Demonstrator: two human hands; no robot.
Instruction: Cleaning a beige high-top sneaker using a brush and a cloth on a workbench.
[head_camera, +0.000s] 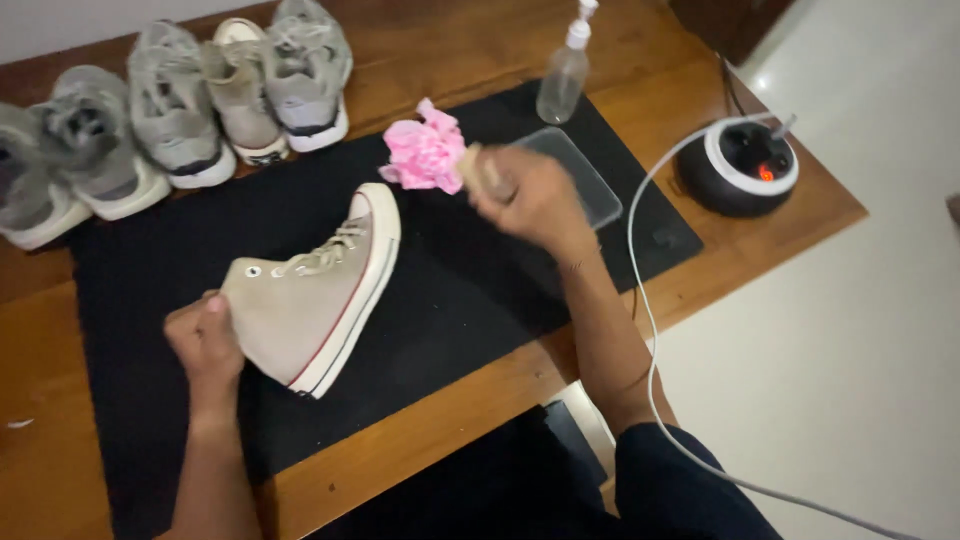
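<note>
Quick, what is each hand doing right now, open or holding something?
Left hand: closed on the heel end of the beige high-top shoe, propping it on the black mat.
Right hand: closed around a pink cloth, blurred.

Right hand (530, 195) motion-blurred
</note>
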